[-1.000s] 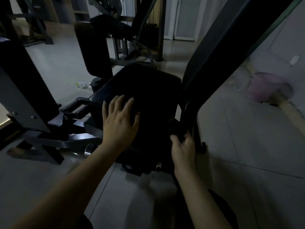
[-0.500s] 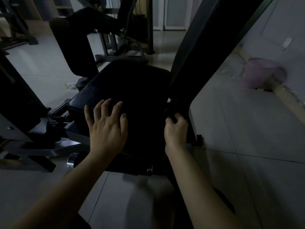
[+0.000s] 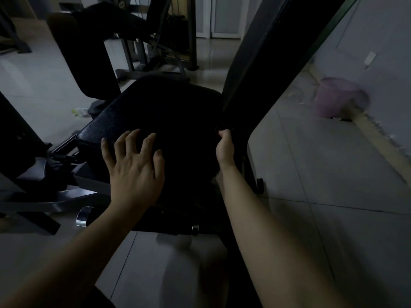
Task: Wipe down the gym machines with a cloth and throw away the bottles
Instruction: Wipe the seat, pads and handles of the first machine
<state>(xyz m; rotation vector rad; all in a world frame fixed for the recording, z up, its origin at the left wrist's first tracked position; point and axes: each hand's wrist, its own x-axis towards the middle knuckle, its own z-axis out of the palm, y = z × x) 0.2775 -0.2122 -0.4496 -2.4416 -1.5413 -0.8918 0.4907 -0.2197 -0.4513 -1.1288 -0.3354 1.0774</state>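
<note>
Lighting poor; detail limited. Left hand (image 3: pixel 133 170) rests palm-down on the near part of the black seat (image 3: pixel 169 112), its 5 fingers straight and spread apart, holding nothing. Right hand (image 3: pixel 225 147) is at the seat's right edge, where the backrest (image 3: pixel 262 63) rises; its fingers are curled together and clamped on a small dark wad, seemingly the cloth (image 3: pixel 216 129), pressed against the backrest's lower edge; the wad is too dark to identify with certainty. 1 clear bottle (image 3: pixel 80 111) lies on the floor (image 3: pixel 311 174) left of the seat, well apart from both hands. 1 pink bin (image 3: pixel 333 98) stands against the right wall, blurred. A 2nd machine (image 3: pixel 138 30) stands behind the seat, further back.
</note>
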